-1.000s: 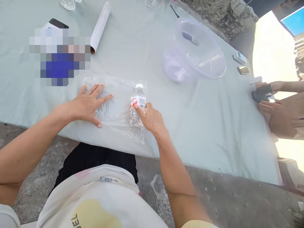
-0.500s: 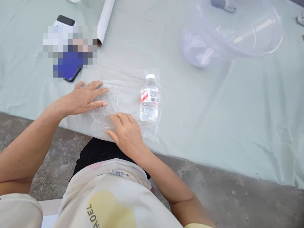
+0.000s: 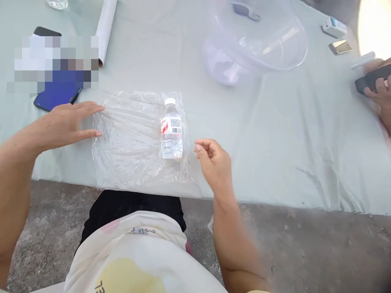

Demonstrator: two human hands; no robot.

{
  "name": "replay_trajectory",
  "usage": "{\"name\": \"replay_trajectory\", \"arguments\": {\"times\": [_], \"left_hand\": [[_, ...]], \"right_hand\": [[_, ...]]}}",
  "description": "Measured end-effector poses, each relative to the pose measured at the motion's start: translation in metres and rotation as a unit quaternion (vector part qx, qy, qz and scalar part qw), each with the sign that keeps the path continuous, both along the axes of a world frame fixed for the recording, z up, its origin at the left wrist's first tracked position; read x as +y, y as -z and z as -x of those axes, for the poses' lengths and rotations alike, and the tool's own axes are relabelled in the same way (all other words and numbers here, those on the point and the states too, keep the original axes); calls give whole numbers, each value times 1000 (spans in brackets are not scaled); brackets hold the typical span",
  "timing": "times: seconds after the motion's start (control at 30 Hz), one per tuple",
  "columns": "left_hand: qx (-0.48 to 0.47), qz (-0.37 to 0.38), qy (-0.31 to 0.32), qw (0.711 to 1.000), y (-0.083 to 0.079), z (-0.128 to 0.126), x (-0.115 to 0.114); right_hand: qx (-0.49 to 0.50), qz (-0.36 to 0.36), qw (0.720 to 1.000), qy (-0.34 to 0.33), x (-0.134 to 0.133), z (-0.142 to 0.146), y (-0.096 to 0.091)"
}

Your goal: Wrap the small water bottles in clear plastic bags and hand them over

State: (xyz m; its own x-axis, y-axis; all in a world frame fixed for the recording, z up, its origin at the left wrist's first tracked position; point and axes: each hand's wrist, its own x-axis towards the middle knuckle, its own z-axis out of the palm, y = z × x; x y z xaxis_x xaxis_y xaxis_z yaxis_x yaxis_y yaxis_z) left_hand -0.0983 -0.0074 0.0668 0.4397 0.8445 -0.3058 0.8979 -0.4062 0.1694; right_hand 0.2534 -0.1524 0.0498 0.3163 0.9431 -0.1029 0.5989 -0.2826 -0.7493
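Note:
A clear plastic sheet or bag (image 3: pixel 128 142) lies spread and wrinkled on the table near its front edge. On its right part lies a small water bottle (image 3: pixel 171 138) with a white cap pointing away from me and a red-and-white label. My left hand (image 3: pixel 65 124) is open at the plastic's left edge, fingers stretched and thumb apart; the fingertips reach its border. To the right of the bottle, just off the plastic, my right hand (image 3: pixel 215 165) has its fingers curled, with thumb and forefinger close together and nothing visible between them.
A phone (image 3: pixel 59 89) lies left beside a blurred-out patch. Behind are a white roll (image 3: pixel 106 30) and a transparent tub (image 3: pixel 253 44) holding something white. At far right another person's hand (image 3: pixel 381 91) holds a dark object near a small white device (image 3: pixel 334 27).
My left hand has moved left to the plastic's edge. My right hand has left the plastic, crossing to the bottle's right, its fingers now curled. The plastic lies flatter and wider; the view has shifted right.

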Motion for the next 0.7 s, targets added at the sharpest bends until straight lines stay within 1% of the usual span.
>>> {"name": "replay_trajectory", "arguments": {"times": [0.03,0.07,0.13,0.17,0.23,0.27,0.3,0.33,0.37,0.4,0.43,0.47,0.5,0.53,0.57,0.6,0.63,0.7], "left_hand": [[34,-12,-40,999,-7,0,0],[68,-33,-83,994,-17,-2,-1],[94,-101,-154,978,-41,-18,-6],[70,-138,-170,973,-54,-32,-8],[-31,-191,-161,968,-76,-74,-9],[-98,-191,-130,968,-81,-99,-7],[-178,-177,-88,964,-83,-126,-2],[-272,-164,-60,946,-79,-153,4],[-361,-128,-42,923,-71,-178,12],[-434,-92,-51,895,-60,-200,20],[-470,-71,-83,876,-45,-217,27],[-489,-67,-118,862,-30,-229,33],[-498,-66,-143,853,-15,-236,37],[-495,-64,-161,852,-2,-238,40],[-482,-70,-168,857,8,-236,42],[-463,-81,-162,868,16,-231,45],[-440,-99,-150,880,20,-225,49],[-375,-132,-109,911,18,-216,60]], "right_hand": [[-33,17,999,35,7,-8,6],[-55,37,997,43,13,-12,11],[-75,70,994,25,21,-13,21],[-78,80,994,15,23,-10,23],[-83,92,992,11,26,-2,26],[-89,96,991,14,26,2,26],[-95,99,990,18,27,5,26],[-101,101,990,21,27,8,26],[-107,101,989,23,28,10,27],[-112,99,988,25,28,11,28],[-116,94,988,25,29,11,30],[-117,89,989,25,29,11,31],[-113,81,990,25,29,11,33],[-105,73,992,24,28,10,34],[-95,64,993,25,28,10,35],[-82,55,995,28,27,10,35],[-66,47,996,32,26,10,35],[-30,40,998,38,25,10,33]]}}
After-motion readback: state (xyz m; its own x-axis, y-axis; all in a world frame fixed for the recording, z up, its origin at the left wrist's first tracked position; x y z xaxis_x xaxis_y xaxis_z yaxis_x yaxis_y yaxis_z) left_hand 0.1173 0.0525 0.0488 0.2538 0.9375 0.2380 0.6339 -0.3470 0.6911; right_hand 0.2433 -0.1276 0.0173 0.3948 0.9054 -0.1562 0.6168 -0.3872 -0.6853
